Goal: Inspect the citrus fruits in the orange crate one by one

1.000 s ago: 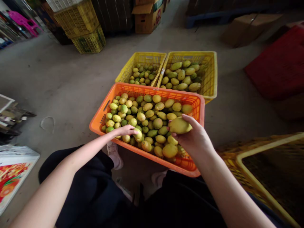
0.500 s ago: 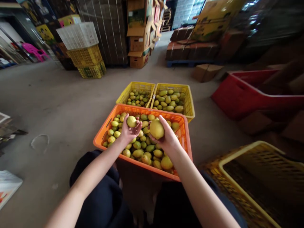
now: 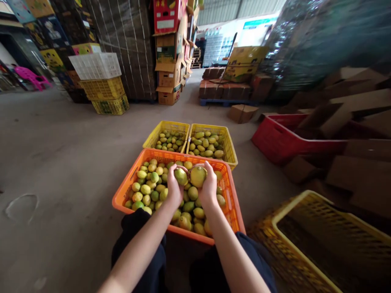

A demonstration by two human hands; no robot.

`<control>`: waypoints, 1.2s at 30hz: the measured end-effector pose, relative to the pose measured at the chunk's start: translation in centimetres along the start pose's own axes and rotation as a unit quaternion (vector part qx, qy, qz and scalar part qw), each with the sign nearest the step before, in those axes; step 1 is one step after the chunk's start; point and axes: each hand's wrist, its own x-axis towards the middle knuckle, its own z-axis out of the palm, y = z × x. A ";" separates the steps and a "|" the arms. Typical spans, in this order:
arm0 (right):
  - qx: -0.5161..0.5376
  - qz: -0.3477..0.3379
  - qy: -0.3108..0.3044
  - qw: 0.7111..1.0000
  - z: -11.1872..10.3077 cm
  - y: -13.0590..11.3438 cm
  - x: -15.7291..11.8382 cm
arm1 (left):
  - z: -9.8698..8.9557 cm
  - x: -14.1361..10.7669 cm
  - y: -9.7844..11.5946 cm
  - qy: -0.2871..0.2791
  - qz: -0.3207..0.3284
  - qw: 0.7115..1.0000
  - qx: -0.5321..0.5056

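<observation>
Behind, red carton (image 3: 165, 17) bears unclear lettering (image 3: 165, 5); hands (image 3: 209, 186) hold fruits (image 3: 198, 176).

My left hand (image 3: 174, 190) wraps the small green fruit (image 3: 181, 176) and my right hand (image 3: 209, 185) the larger round yellow-green fruit (image 3: 198, 176); each fruit hides part of its palm. My bare forearms (image 3: 143, 244) cover part of the orange plastic crate (image 3: 233, 199) and run off the bottom edge. At lower right, the yellow slatted plastic crate (image 3: 282, 213) is cut off and too dark inside to make out. The pink plastic chair (image 3: 32, 77), upper left, looks blurred.
</observation>
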 end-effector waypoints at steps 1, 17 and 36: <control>-0.027 -0.042 0.009 0.999 0.2 -0.1 -0.2 | 0.4 0.0 -0.4 0.002 0.007 1.000 0.001; -0.005 -0.109 -0.066 0.992 1.8 -0.6 0.0 | 1.4 0.4 1.7 -0.079 0.154 0.984 0.031; -0.036 -0.095 -0.092 0.991 1.4 0.2 1.1 | 1.1 2.5 0.6 0.011 0.079 0.997 -0.024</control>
